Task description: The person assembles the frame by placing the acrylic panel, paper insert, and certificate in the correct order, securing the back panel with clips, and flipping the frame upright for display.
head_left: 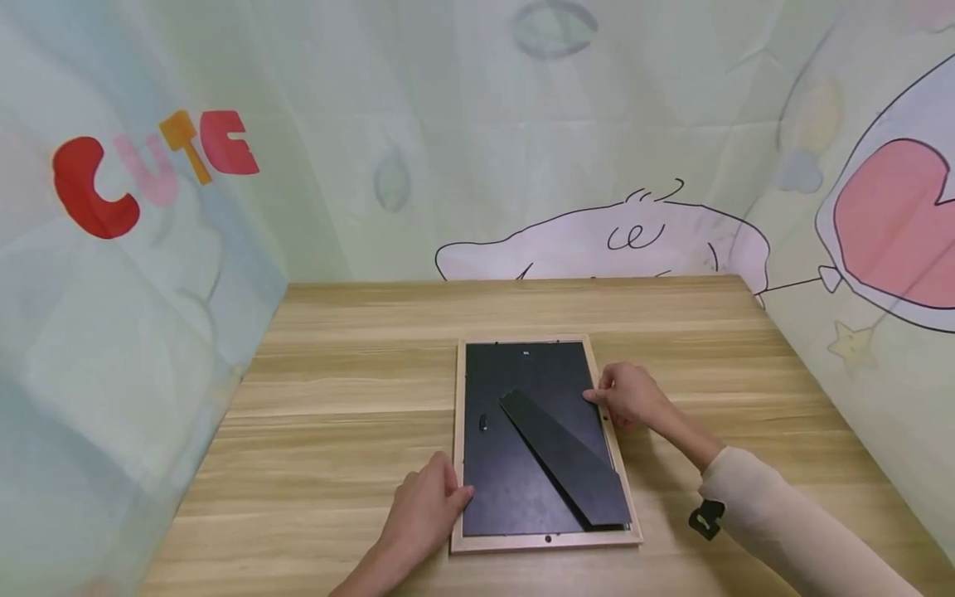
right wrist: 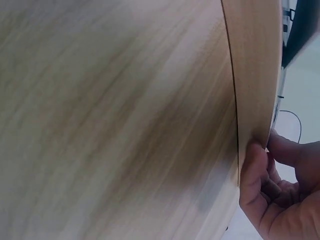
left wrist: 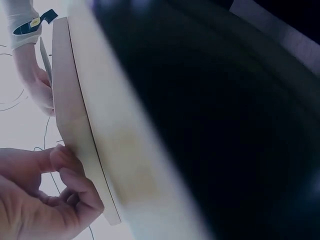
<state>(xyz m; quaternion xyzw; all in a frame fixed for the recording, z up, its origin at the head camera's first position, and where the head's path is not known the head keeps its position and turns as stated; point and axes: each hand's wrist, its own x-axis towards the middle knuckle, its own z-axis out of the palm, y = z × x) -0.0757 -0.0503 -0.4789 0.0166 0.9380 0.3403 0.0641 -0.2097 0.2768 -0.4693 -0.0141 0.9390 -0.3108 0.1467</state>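
Note:
A picture frame (head_left: 458,381) of pale wood lies face down on the table, its black backing board (head_left: 492,489) upward. A black easel stand (head_left: 570,468) slants across the backing toward the lower right corner. My left hand (head_left: 424,510) grips the left side near the lower corner, thumb on top and fingers curled against the outer edge. On the right side, above the middle, my right hand (head_left: 630,394) pinches the border, its thumb reaching over the backing. In the right wrist view, the curled fingers (right wrist: 255,175) press against the wooden side of the frame.
The wood-grained table (head_left: 358,373) stretches around the frame. A printed cloth backdrop (head_left: 336,166) with cartoon drawings rises behind it and on both sides. A black strap piece (head_left: 705,519) hangs at the right sleeve.

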